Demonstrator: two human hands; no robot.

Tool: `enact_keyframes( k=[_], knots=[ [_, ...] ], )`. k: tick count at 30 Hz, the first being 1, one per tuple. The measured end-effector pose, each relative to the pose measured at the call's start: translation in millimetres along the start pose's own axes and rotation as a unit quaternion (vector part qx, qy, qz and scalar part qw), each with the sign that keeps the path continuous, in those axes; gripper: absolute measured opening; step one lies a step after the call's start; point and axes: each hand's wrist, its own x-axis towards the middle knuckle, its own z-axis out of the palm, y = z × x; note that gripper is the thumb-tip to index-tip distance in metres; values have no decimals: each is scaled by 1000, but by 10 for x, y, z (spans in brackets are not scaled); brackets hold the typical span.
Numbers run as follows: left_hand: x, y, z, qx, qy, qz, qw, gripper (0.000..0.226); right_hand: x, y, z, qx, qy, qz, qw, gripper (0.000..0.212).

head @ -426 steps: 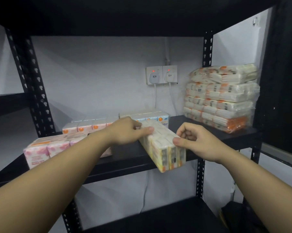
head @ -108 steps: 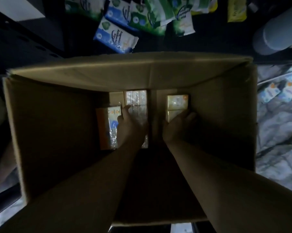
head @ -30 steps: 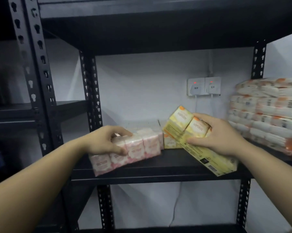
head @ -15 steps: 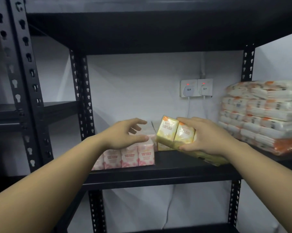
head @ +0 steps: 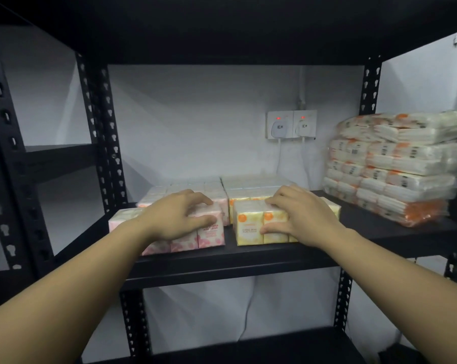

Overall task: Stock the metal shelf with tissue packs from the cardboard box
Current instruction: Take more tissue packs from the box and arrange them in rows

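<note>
A pink tissue pack (head: pixel 209 236) lies flat near the front edge of the black metal shelf (head: pixel 248 261). My left hand (head: pixel 178 215) grips it from above, fingers over its top and thumb on its front face. Just to its right lies a yellow tissue pack (head: pixel 248 227). My right hand (head: pixel 298 215) holds that one the same way, thumb against the front. Behind them sit more tissue packs (head: pixel 248 183) in rows. The cardboard box is out of view.
A tall stack of white and orange wrapped tissue bundles (head: pixel 395 164) fills the shelf's right end. Two wall sockets (head: pixel 291 124) with cords sit on the back wall. Perforated black uprights (head: pixel 104 132) frame the bay. A lower shelf (head: pixel 248 345) lies below.
The yellow pack was tilted up in my right hand and now lies flat on the shelf. My left hand has closed down on the pink pack. The view has moved closer.
</note>
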Motion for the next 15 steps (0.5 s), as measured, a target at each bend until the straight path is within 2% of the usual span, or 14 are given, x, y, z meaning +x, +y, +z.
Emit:
enact_keyframes(
  k=[4,15],
  knots=[
    [0,-8,30,6,9,2,1000,51,-4,8,101,20,21,15,999,73],
    [-23,9,72,35,25,7,999,51,166,-45,167,8,-15,11,1000,75]
  ],
)
